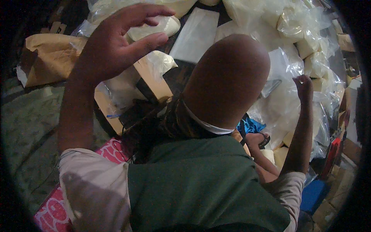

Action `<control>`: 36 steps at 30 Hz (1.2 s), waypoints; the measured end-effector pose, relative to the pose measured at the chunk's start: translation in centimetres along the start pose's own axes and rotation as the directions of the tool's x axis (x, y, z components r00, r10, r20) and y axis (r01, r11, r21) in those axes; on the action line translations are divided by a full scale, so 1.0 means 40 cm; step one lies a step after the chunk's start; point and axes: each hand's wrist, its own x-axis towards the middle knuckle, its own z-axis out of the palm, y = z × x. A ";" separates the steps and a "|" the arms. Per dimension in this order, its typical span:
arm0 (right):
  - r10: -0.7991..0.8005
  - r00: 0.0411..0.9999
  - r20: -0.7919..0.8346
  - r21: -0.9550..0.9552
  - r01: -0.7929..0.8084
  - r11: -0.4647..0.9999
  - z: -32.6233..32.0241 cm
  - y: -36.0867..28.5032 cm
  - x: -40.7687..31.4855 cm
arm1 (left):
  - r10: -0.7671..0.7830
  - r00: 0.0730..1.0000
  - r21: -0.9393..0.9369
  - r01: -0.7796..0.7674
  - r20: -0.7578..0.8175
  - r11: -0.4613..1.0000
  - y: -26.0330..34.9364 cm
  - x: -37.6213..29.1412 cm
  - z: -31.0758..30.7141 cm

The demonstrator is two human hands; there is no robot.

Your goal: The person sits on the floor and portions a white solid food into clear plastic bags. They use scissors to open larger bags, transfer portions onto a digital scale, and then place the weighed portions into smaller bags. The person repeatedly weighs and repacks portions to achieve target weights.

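Observation:
My left hand [116, 43] is raised at the upper left, thumb and fingers spread, with nothing in its grasp. Behind it shows a pale bundle in clear plastic [171, 26]; from this angle the hand appears above it. At the right, my right hand [305, 88] is small in view, its fingertips pinched at the edge of a clear plastic bag [282, 62]. My bent bare knee [232, 66] rises between the hands. Beyond the knee, a long flat whitish packet [197, 34] lies slanted on the dark floor.
Plastic-wrapped cream-coloured packs [314, 63] pile up along the right. A brown paper package [52, 58] lies at the left, beside cardboard strips [153, 78]. A pink patterned cloth [53, 210] is by my left side. My sandalled foot [256, 139] shows near blue fabric [250, 124].

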 end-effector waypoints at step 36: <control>0.742 0.636 0.213 0.939 0.076 -0.335 -0.049 0.189 -0.131 | -0.425 0.254 0.493 -0.527 0.869 0.692 -0.732 -0.335 0.520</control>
